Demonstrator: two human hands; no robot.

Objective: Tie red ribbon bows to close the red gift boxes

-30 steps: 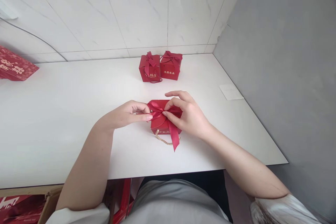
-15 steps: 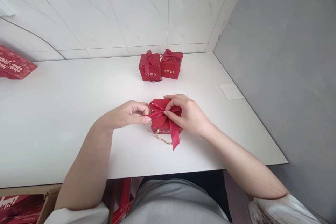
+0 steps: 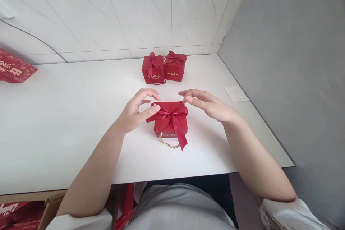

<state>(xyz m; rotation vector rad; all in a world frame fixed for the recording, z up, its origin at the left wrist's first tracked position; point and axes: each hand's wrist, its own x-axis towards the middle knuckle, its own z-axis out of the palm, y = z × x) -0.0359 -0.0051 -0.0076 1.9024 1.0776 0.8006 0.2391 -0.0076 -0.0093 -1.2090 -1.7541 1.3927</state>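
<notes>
A small red gift box (image 3: 161, 125) stands on the white table in front of me, its flaps folded over the top. A red satin ribbon (image 3: 178, 131) is tied in a bow across its lid, one tail hanging down the front. A gold twisted cord handle (image 3: 169, 146) droops at the front face. My left hand (image 3: 138, 109) hovers at the box's upper left with fingers apart, thumb close to the bow's left end. Over the upper right corner, my right hand (image 3: 206, 103) is held with fingers loosely spread, gripping nothing.
Two more red boxes with bows (image 3: 152, 70) stand side by side near the tiled wall. A white paper square (image 3: 236, 93) lies at right, near the grey partition (image 3: 283, 61). At far left is a red printed package (image 3: 16, 67). A cardboard carton (image 3: 51, 205) holds red items below the table edge.
Both hands have let go of the ribbon and moved apart, up and away from the bow. The box stays in place, its bow now in full view.
</notes>
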